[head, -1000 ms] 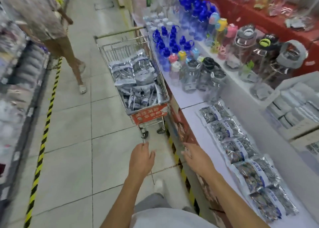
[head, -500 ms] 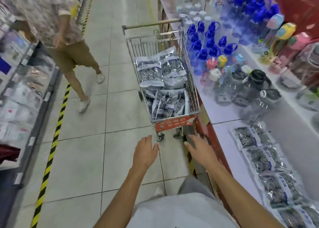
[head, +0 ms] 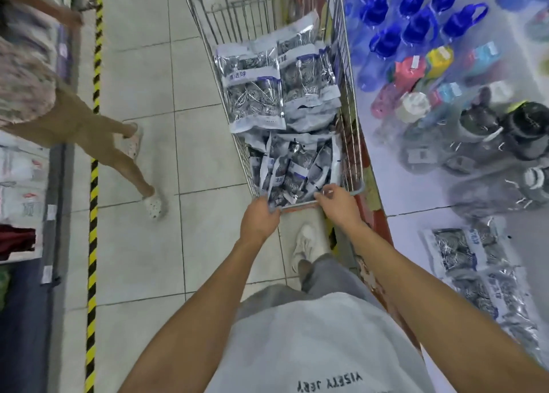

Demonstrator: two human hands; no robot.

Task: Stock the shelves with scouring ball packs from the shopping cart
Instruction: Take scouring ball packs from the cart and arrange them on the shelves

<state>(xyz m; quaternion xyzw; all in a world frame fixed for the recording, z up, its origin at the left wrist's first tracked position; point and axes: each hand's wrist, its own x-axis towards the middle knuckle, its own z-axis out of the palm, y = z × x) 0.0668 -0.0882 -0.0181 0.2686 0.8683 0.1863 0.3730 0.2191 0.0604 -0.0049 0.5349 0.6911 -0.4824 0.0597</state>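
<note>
A wire shopping cart (head: 350, 143) stands against the shelf and holds several silver-and-blue scouring ball packs (head: 255, 95); some lie flat at the far end, others stand upright at the near end (head: 294, 172). Both my hands are at the cart's near rim. My left hand (head: 260, 218) curls its fingers round the leftmost upright packs. My right hand (head: 338, 202) pinches the top of the upright packs on the right side. More scouring ball packs (head: 463, 253) lie in a row on the white shelf (head: 416, 223) at right.
Blue-capped bottles (head: 416, 27), coloured cups and clear jugs (head: 490, 143) crowd the shelf beyond the packs. A person (head: 74, 116) walks on the tiled aisle to the left, beside a yellow-black floor stripe (head: 93, 184). Another shelf unit (head: 26, 184) lines the left.
I have stepped up to the cart. Both hands went from hanging open in front of it to reaching over its near rim onto the upright packs. The person on the left walked nearer.
</note>
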